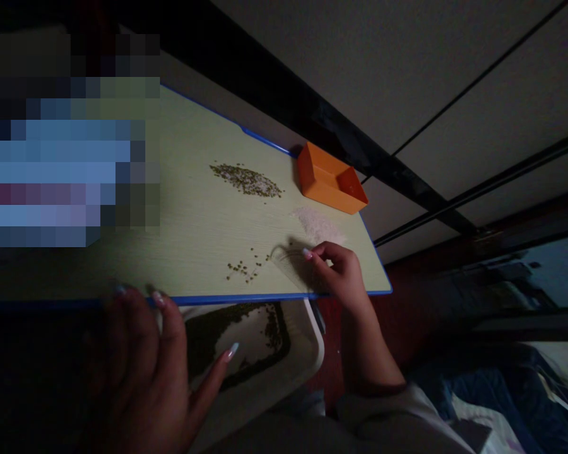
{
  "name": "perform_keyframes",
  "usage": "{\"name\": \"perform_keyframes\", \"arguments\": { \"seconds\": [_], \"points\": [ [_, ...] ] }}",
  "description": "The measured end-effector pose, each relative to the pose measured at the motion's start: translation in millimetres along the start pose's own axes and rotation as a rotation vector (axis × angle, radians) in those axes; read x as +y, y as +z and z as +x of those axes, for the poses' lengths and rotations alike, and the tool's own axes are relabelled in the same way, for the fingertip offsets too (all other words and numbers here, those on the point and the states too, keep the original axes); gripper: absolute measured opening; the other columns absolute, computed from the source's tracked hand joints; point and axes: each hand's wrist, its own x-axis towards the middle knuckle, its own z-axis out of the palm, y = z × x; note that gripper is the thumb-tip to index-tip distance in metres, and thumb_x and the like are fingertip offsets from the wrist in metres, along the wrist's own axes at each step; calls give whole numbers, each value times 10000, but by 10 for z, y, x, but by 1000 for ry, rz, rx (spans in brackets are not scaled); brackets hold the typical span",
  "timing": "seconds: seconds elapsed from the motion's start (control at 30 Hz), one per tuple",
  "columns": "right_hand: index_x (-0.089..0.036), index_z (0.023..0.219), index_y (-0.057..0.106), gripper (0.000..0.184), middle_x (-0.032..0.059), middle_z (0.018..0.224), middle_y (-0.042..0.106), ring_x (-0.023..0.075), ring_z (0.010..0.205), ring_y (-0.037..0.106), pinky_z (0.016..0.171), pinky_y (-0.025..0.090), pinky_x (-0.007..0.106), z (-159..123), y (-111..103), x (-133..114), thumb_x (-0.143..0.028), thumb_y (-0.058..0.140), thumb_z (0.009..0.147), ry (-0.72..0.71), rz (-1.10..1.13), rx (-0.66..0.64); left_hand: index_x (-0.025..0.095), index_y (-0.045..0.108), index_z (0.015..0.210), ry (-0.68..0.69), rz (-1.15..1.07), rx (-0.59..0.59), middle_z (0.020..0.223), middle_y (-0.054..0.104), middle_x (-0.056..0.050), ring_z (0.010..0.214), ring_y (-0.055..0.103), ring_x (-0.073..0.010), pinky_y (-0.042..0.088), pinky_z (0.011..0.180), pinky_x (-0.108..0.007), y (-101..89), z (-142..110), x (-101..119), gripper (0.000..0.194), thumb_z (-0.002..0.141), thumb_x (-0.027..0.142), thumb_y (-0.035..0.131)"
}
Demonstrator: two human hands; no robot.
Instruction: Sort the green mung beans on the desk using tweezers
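Note:
My right hand (335, 268) is at the table's near right, thumb and forefinger pinched together. A faint thin see-through piece (288, 268) extends left from the fingertips; its kind is unclear. Just beyond the hand lies a pile of small white grains (316, 224). Left of the hand are scattered small green beans (243, 270). A larger pile of green beans mixed with white grains (248, 180) lies farther back. My left hand (154, 359) hangs at the near table edge, empty, its fingers apart. Below the edge, a white tub (315, 343) contains many dark green beans and a pale patch.
An orange open box (329, 183) stands at the table's back right. The pale table (189, 252) has a blue rim. A pixelated area covers the left side. A wall with dark beams is behind, and dark blue cloth (511, 391) lies at lower right.

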Motion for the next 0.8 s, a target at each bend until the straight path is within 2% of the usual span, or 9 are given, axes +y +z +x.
{"name": "perform_keyframes", "arguments": {
  "seconds": [0.07, 0.27, 0.53, 0.8],
  "points": [
    [-174, 680, 593, 312, -16, 576, 522, 103, 525, 452, 477, 324, 201, -23, 75, -42, -451, 589, 824, 3, 11, -30, 205, 1, 1449, 1, 1, -8, 1591, -94, -44, 1471, 40, -399, 172, 1149, -710, -3, 0, 2, 875, 766, 506, 458],
    [-175, 679, 576, 323, -30, 524, 507, 92, 471, 428, 443, 282, 202, 14, 187, 1, -466, 592, 819, 46, -9, 2, 187, 17, 1449, 0, 8, -4, 1594, -63, -68, 1472, 51, -394, 176, 1147, -705, 5, -7, 3, 875, 766, 511, 455],
    [-180, 659, 556, 331, -30, 501, 529, 90, 446, 441, 427, 305, 195, -46, 122, 29, -466, 585, 822, 108, -10, 51, 211, 12, 1450, -9, 1, -1, 1595, -72, -47, 1474, 43, -389, 175, 1153, -700, 12, 0, 10, 876, 762, 501, 470],
    [-173, 631, 564, 324, -26, 489, 513, 96, 464, 427, 435, 288, 204, -20, 8, 211, -446, 585, 805, 114, -128, 180, 197, 6, 1450, 5, 13, -5, 1592, -85, -66, 1462, 50, -426, 188, 1132, -739, 12, 8, 18, 880, 763, 494, 468]
  ]
}}
